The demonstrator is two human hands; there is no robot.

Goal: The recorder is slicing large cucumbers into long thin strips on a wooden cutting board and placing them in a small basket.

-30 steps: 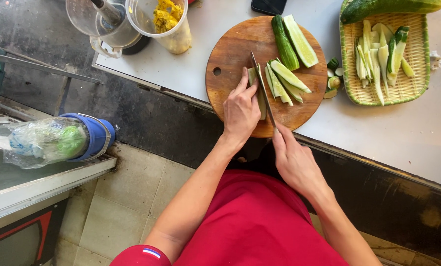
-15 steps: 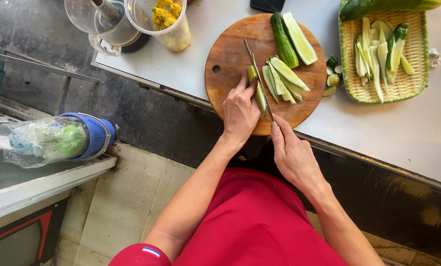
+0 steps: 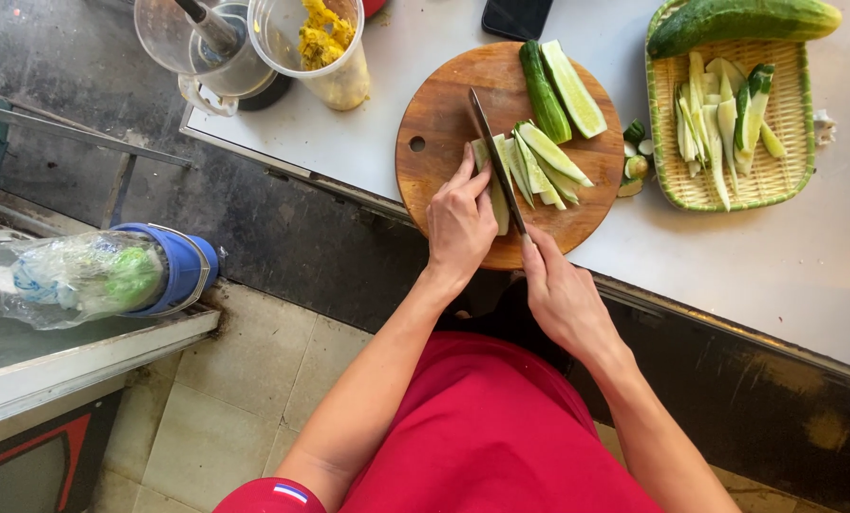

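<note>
Right hand (image 3: 563, 299) hides the knife (image 3: 494, 157) handle.

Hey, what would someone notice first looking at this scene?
Probably the round wooden cutting board on the white counter, where the right hand draws a knife through cucumber strips that the left hand steadies. To the right, a woven tray holds more strips beneath a whole cucumber.
</note>
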